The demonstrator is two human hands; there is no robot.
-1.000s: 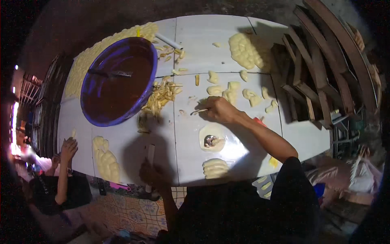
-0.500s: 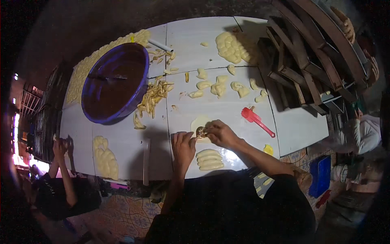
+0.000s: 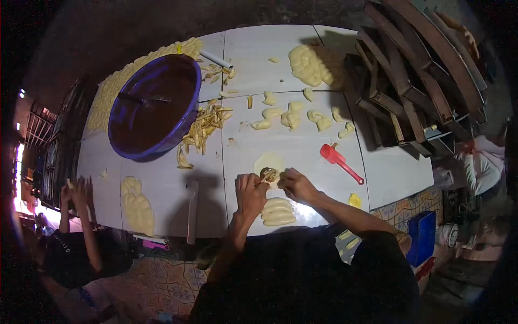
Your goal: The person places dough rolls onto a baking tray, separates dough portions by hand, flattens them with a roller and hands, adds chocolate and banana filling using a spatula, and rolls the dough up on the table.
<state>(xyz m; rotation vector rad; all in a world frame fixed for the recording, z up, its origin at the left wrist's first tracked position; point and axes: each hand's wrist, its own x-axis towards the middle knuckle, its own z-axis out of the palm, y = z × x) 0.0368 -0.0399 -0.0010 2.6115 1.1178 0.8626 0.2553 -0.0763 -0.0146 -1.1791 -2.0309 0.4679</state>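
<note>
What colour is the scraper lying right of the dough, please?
Red, clearest in the head view.

The person wears a dark, plain top with short sleeves, leaving both forearms bare down to the left hand [image 3: 250,193] and the right hand [image 3: 297,186], neither gloved nor ringed visibly.

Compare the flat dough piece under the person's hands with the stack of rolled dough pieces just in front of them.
The flat dough piece lies spread thin on the white table, with a dark lump of filling at its near edge; the rolled dough pieces are closed, plump logs with no filling showing. The flat one is single, with the left hand and right hand at it; the rolled ones lie stacked side by side, untouched. Both are pale yellow.
</note>
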